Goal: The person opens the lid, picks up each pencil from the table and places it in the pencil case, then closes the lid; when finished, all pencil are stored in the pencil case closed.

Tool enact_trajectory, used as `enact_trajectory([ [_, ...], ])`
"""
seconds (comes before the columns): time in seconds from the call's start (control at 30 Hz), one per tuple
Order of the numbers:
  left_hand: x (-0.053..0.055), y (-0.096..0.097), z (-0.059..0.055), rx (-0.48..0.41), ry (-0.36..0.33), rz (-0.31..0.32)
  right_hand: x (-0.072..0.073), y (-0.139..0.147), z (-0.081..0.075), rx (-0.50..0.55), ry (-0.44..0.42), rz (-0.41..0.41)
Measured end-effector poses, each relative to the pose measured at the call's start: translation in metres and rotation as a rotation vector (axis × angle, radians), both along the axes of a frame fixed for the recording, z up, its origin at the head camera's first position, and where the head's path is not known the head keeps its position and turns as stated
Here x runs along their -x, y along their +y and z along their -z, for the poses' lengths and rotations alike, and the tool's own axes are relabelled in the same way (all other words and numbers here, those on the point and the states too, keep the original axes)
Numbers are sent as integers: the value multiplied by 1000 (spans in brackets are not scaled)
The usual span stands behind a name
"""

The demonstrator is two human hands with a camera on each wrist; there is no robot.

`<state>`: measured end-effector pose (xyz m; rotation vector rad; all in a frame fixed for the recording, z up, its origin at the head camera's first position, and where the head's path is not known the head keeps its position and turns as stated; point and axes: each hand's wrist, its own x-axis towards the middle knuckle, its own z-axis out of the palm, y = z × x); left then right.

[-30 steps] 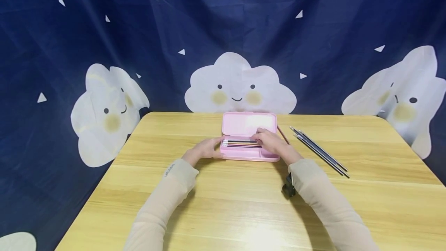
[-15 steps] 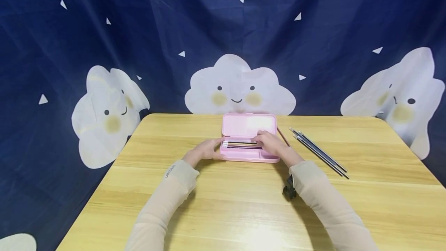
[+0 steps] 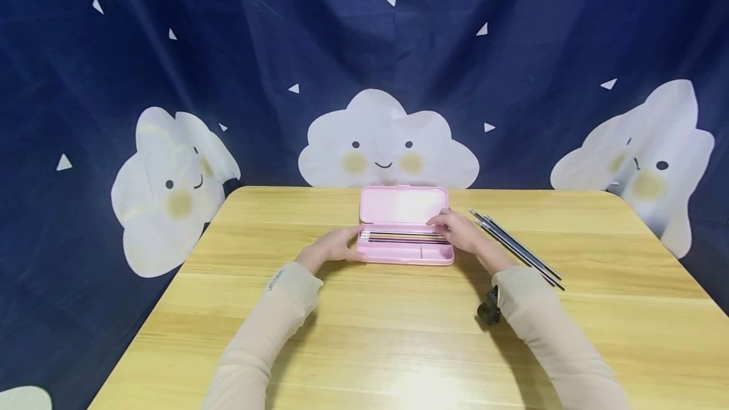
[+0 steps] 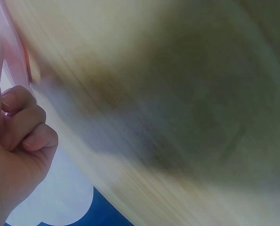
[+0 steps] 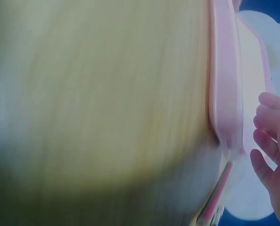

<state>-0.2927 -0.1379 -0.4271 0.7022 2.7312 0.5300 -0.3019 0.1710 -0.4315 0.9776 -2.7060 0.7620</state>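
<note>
A pink pencil case (image 3: 407,259) lies with its lid raised near the table's far edge. Several pencils (image 3: 398,237) lie side by side in its long compartment, white eraser ends to the left. My left hand (image 3: 330,248) holds the case's left end, thumb at the front corner and fingers at the side. My right hand (image 3: 464,233) hovers at the case's right end; in the right wrist view its fingers (image 5: 267,143) are loosely bent and apart, with nothing between them. Beside the case's right end lies a reddish pencil (image 5: 217,193), hidden by my hand in the head view.
Several dark pencils (image 3: 518,248) lie slantwise on the wooden table (image 3: 376,334), right of the case. A dark blue curtain (image 3: 256,49) with white clouds hangs directly behind the table.
My right hand has moved right, away from the pencils inside the case to its right end, uncovering more of their length. My left hand stays on the case.
</note>
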Motion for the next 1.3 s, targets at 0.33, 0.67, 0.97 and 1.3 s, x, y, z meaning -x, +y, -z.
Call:
enact_trajectory([
  [0.33,2,-1,3,1,1,5,-11,41,-2,2,-12,75],
  [0.67,2,-1,4,1,-10,3,-18,83,-2,17,58,106],
  [0.97,2,-1,2,0,-10,11,-27,108,-2,-3,30,149],
  [1.3,0,0,0,-5,3,23,-38,131,1,-40,31,183],
])
